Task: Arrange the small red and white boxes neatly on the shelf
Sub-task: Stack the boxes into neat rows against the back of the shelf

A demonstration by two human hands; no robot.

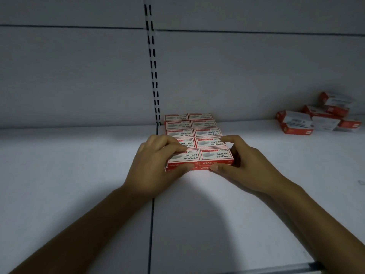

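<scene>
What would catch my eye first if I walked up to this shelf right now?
A tidy block of red and white boxes, two columns wide, runs from mid-shelf back toward the rear panel. The left-hand grip and right-hand grip pinch its front row, thumbs on the front edge. A loose heap of boxes lies far right on the white shelf.

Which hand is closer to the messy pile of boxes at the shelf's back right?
Right. The right hand grips the right side of the arranged block, nearer the pile; the left hand grips its left side.
</scene>
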